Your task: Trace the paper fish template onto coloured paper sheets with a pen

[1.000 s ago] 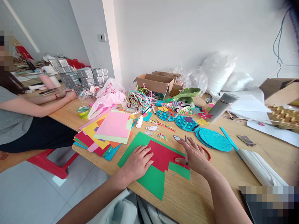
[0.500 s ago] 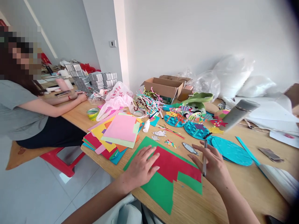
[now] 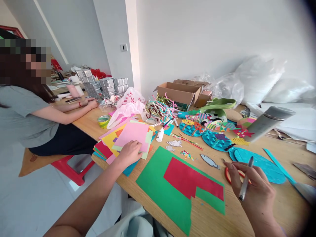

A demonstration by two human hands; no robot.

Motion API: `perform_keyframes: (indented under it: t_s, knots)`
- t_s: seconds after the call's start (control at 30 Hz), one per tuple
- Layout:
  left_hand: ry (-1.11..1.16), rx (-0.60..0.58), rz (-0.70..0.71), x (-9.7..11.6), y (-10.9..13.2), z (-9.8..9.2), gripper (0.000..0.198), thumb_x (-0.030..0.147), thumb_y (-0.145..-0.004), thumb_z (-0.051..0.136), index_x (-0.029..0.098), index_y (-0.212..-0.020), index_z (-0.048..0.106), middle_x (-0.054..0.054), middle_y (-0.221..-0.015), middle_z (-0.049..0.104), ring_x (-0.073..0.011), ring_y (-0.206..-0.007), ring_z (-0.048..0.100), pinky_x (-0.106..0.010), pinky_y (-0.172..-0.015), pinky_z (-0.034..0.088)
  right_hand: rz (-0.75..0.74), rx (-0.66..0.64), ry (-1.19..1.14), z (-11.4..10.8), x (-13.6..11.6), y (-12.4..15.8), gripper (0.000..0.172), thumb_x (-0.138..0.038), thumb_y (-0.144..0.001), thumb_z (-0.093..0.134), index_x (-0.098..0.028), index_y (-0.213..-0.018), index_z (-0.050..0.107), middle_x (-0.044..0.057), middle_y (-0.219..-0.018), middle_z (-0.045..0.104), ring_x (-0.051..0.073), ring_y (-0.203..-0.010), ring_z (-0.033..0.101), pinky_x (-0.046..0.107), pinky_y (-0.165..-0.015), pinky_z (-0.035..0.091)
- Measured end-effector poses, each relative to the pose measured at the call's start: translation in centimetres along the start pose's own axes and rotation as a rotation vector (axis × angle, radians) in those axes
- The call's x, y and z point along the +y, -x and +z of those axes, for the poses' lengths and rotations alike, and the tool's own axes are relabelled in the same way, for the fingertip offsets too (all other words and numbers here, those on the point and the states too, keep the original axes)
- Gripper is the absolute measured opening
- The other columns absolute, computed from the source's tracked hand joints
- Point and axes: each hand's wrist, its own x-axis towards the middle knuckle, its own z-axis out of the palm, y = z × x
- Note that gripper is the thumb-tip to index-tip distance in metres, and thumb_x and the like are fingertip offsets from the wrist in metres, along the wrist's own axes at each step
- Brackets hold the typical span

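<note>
My left hand (image 3: 130,153) rests on a pile of coloured paper, over the pink sheet (image 3: 130,133) on top, its fingers slightly bent and their tips partly hidden. In my right hand (image 3: 256,184) a grey pen (image 3: 246,179) is held between the fingers. Scissors with orange-red handles (image 3: 227,176) show behind that hand; whether the fingers touch them I cannot tell. Between my hands, a red paper piece (image 3: 184,176) with a cut-out corner lies on a green sheet (image 3: 154,174). Beyond it are a grey paper fish (image 3: 209,161) and small coloured dots (image 3: 187,155).
Blue paper ovals (image 3: 259,164) and a grey tumbler (image 3: 271,121) are at the right. Farther back are pipe cleaners (image 3: 160,110), a cardboard box (image 3: 177,93) and green-yellow tape (image 3: 103,121). Another person (image 3: 27,115) sits at the left.
My left hand has moved left from the red and green paper onto the paper pile. My right hand has shifted right with the pen, and the scissors now show. The view has turned slightly.
</note>
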Motion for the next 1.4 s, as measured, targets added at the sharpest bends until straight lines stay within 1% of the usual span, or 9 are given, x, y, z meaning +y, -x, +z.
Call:
perform_keyframes:
  t_s: [0.2,0.37,0.53,0.73,1.0,1.13,1.33,1.37,1.4]
  knots:
    - [-0.059,-0.087,0.054,0.0,-0.6,-0.3,0.017,0.017,-0.081,0.055,0.015,-0.097,0.062,-0.011,-0.093,0.062,-0.0249,-0.089,0.061,-0.034,-0.079,0.046,0.041,0.015,0.016,-0.3,-0.1,0.0,0.003,-0.027,-0.083,0.064,-0.025,-0.082,0.065,0.005,-0.080,0.066,0.021,-0.070,0.061,0.035,-0.065,0.048]
    - [-0.099,-0.115,0.116,-0.3,-1.0,-0.3,0.019,0.015,-0.084,0.046,0.013,-0.093,0.063,-0.012,-0.093,0.060,-0.0242,-0.083,0.063,-0.034,-0.075,0.046,0.045,0.054,0.006,-0.5,0.1,-0.2,0.008,-0.026,-0.084,0.062,-0.023,-0.077,0.062,0.004,-0.073,0.067,0.019,-0.070,0.059,0.033,-0.066,0.047]
    - [-0.098,-0.073,0.011,-1.2,-1.4,0.1,0.028,0.013,-0.084,0.039,0.012,-0.096,0.064,-0.012,-0.097,0.062,-0.0231,-0.080,0.064,-0.032,-0.069,0.046,0.069,0.051,0.032,-0.5,0.2,-0.3,0.010,-0.028,-0.084,0.061,-0.023,-0.075,0.060,0.004,-0.073,0.067,0.018,-0.069,0.057,0.032,-0.065,0.046]
    - [-0.022,-0.007,-0.154,-2.3,-1.9,0.4,0.022,0.017,-0.084,0.043,0.014,-0.085,0.064,-0.012,-0.092,0.066,-0.0250,-0.087,0.064,-0.031,-0.073,0.044,0.068,0.048,0.027,-0.5,0.3,-0.3,0.011,-0.030,-0.084,0.061,-0.022,-0.076,0.061,0.003,-0.071,0.065,0.018,-0.069,0.058,0.031,-0.065,0.046]
    - [0.050,0.150,-0.437,-3.7,-1.8,0.6,0.018,0.025,-0.083,0.047,0.017,-0.081,0.063,-0.007,-0.071,0.066,-0.0231,-0.071,0.064,-0.028,-0.062,0.041,0.026,0.059,0.022,-0.8,0.1,-0.5,0.005,-0.027,-0.083,0.063,-0.024,-0.079,0.064,0.004,-0.074,0.064,0.019,-0.067,0.059,0.033,-0.062,0.047]
    - [0.121,0.262,-0.534,-4.6,-1.5,0.1,0.017,0.027,-0.083,0.047,0.019,-0.080,0.062,-0.005,-0.070,0.066,-0.0211,-0.069,0.063,-0.026,-0.059,0.040,0.024,0.073,0.018,-0.8,0.0,-0.5,0.003,-0.027,-0.082,0.064,-0.025,-0.080,0.063,0.003,-0.075,0.062,0.020,-0.067,0.060,0.033,-0.062,0.047]
    - [0.183,0.498,-0.642,-5.7,-0.6,-3.0,0.027,0.028,-0.089,0.039,0.013,-0.097,0.060,-0.010,-0.084,0.068,-0.0225,-0.079,0.065,-0.029,-0.069,0.045,0.020,0.080,0.023,-0.7,0.1,-0.4,0.005,-0.027,-0.082,0.064,-0.024,-0.080,0.062,0.002,-0.076,0.062,0.018,-0.068,0.059,0.032,-0.063,0.047]
    - [0.202,0.553,-0.638,-5.7,-0.2,-3.7,0.030,0.031,-0.091,0.036,0.013,-0.100,0.059,-0.011,-0.088,0.068,-0.0217,-0.081,0.065,-0.029,-0.070,0.046,0.022,0.078,0.021,-0.7,0.1,-0.4,0.005,-0.028,-0.082,0.064,-0.024,-0.079,0.062,0.003,-0.075,0.063,0.018,-0.068,0.058,0.032,-0.064,0.046]
    - [0.269,0.666,-0.581,-5.6,0.1,-4.4,0.030,0.033,-0.092,0.038,0.014,-0.101,0.059,-0.011,-0.092,0.068,-0.0209,-0.084,0.065,-0.028,-0.073,0.046,0.023,0.071,0.018,-0.7,0.1,-0.4,0.006,-0.028,-0.083,0.064,-0.024,-0.079,0.062,0.003,-0.075,0.063,0.018,-0.068,0.058,0.032,-0.064,0.046]
